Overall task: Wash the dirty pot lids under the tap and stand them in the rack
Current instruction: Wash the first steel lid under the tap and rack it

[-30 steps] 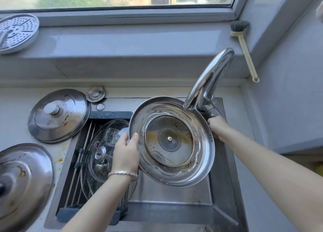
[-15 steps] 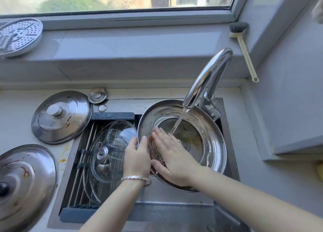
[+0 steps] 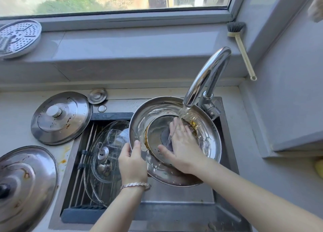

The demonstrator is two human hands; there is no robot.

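A large steel lid (image 3: 208, 126) is held underside up over the sink, under the running tap (image 3: 206, 77). Brown grease rings its inner disc and water pools in it. My left hand (image 3: 132, 163) grips the lid's left rim, thumb inside. My right hand (image 3: 181, 144) lies flat inside the lid with straight fingers, rubbing the centre where the stream lands. Two glass lids (image 3: 106, 154) stand in the rack (image 3: 83, 161) in the sink's left half. Two dirty steel lids lie on the counter: one at the back left (image 3: 61, 118), one at the front left (image 3: 24, 186).
A small steel cap (image 3: 97, 95) and a ring sit behind the sink. A perforated steamer plate (image 3: 18, 37) rests on the window ledge at left. A dish brush (image 3: 242, 48) leans in the window corner. A wall rises close on the right.
My right hand left the tap handle and went into the lid; water now runs. The lid has tipped flatter under the spout, and my right hand has slid toward its centre.
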